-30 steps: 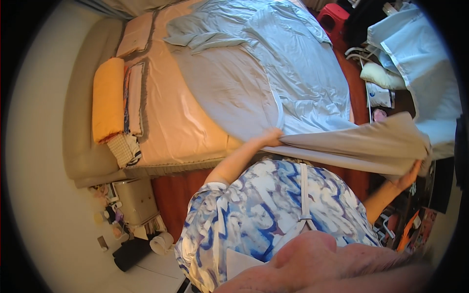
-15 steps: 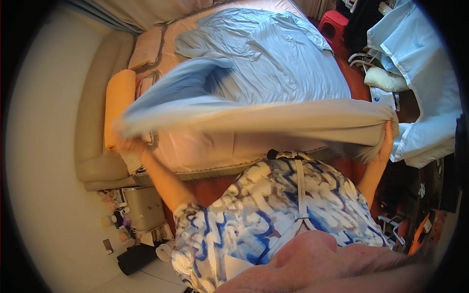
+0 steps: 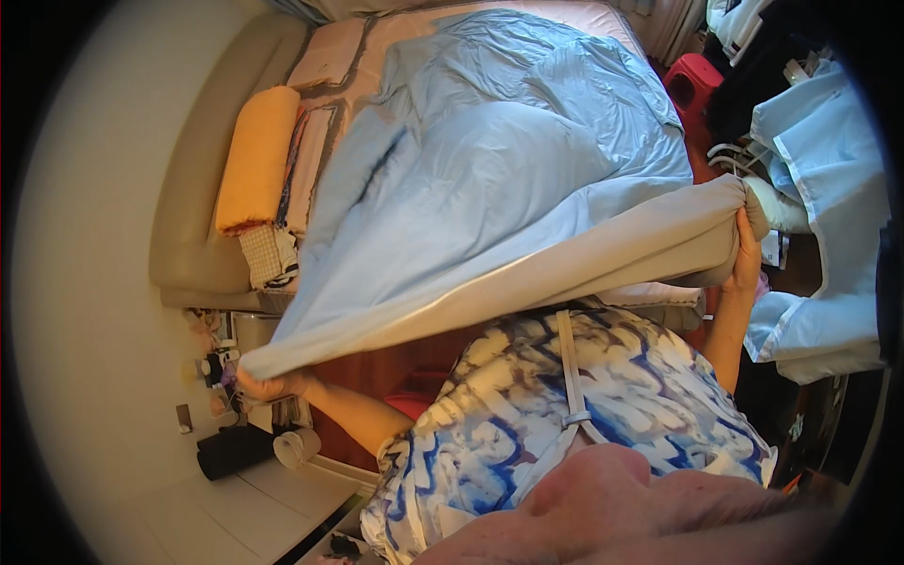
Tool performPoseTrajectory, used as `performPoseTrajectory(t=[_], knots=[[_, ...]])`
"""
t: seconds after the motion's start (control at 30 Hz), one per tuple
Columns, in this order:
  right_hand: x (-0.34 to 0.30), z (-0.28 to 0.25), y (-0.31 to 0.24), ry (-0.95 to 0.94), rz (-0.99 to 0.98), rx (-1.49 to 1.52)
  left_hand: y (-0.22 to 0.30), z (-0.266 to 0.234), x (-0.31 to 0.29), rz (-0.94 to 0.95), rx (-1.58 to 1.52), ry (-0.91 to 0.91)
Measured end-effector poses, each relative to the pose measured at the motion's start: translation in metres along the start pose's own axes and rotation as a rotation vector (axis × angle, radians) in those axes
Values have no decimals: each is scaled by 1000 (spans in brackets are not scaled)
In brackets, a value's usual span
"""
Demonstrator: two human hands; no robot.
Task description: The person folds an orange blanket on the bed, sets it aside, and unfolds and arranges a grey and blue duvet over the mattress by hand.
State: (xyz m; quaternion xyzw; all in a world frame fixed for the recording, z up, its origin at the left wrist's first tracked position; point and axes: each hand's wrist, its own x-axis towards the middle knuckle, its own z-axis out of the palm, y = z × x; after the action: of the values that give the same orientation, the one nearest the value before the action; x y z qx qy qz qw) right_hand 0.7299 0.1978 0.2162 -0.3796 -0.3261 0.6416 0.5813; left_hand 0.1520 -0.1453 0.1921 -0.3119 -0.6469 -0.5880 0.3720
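Note:
A light blue quilt with a grey-beige underside lies over much of the bed and billows up in its middle. Its near edge is stretched between my hands, above the bed's near side. At the left end, my left hand grips a corner, low and out beyond the bed's edge. Higher up on the right, my right hand is closed on the other end, where the fabric hangs in a thick bunched fold. The far part of the quilt is rumpled on the pink bedding.
A yellow rolled bundle and a pink pillow rest by the beige headboard. A red stool stands off the bed's far right corner. Pale blue cloth hangs at right. A black cylindrical object sits lower left.
My left hand has pulled its corner toward me and down, off the bed. The quilt's near edge now slants, and its middle has puffed up. My right hand keeps its hold.

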Motion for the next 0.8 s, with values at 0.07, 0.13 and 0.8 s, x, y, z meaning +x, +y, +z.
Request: performPoseTrajectory(t=[0.07,0.13,0.8], knots=[[-1,6,-2,15,-50,-6,-14,6,-26,-181,-282,4],[1,-11,-12,35,-76,-15,-1,31,-50,-148,79,-246],[-45,-202,-57,765,-443,-637,-16,131,-284,16,-26,-1983]])
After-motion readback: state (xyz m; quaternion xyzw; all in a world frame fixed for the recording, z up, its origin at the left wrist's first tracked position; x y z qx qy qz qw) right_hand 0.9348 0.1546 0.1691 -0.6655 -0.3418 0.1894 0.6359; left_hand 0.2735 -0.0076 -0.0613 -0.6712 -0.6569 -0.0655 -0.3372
